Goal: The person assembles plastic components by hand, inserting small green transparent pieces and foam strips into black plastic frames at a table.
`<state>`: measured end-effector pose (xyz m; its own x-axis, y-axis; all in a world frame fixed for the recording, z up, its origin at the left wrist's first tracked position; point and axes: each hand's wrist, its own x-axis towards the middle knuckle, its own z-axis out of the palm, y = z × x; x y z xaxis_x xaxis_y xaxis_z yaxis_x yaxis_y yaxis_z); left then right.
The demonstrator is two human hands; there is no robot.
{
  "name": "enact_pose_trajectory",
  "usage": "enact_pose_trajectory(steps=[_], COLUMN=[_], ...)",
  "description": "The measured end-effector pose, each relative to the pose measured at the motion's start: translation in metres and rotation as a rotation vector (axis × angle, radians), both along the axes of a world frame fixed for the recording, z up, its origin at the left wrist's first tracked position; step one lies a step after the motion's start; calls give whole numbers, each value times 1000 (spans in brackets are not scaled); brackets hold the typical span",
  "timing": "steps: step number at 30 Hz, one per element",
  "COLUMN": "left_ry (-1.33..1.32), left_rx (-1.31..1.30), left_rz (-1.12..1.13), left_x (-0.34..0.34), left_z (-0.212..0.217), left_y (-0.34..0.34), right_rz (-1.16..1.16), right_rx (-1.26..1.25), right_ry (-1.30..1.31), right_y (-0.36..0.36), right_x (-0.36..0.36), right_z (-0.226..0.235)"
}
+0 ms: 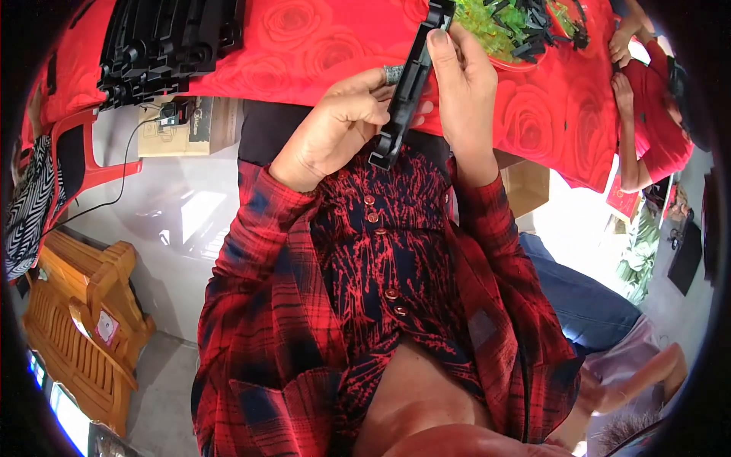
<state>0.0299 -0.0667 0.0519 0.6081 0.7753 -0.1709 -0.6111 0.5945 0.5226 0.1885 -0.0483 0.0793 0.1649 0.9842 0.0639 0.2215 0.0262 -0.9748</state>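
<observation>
Both hands grip one long black plastic strip (pixel 407 84): left hand (pixel 335 126) low, right hand (pixel 464 84) high.

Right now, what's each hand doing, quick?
Left hand: closed around the lower part of the long black plastic part.
Right hand: gripping the same part higher up, thumb pressed on its upper end.
</observation>
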Motion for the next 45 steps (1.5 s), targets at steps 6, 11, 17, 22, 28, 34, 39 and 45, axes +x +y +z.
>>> enact_pose_trajectory(steps=[6, 11, 17, 22, 28, 34, 39, 45], left_ry=[265, 358, 615, 577, 506, 558, 537, 570], left_rx=[34, 60, 115, 7, 30, 135, 217, 236], left_rz=[114, 195, 270, 338, 443, 445, 452, 351], left_x=[9, 14, 18, 23, 26, 21, 19, 14], left_z=[-6, -3, -5, -12, -10, -10, -9, 1], left_y=[-7, -8, -7, -5, -6, -7, -5, -7], right_rz=[36, 51, 46, 72, 95, 147, 125, 56], right_rx=[-17, -20, 24, 186, 329, 331, 368, 384], right_ry=[142, 178, 61, 16, -51, -63, -123, -34], right_y=[-1, 0, -2, -3, -2, -6, -6, -19], right_x=[-4, -6, -9, -13, -13, -9, -9, -12], right_z=[-9, -10, -13, -22, -26, -23, -29, -29])
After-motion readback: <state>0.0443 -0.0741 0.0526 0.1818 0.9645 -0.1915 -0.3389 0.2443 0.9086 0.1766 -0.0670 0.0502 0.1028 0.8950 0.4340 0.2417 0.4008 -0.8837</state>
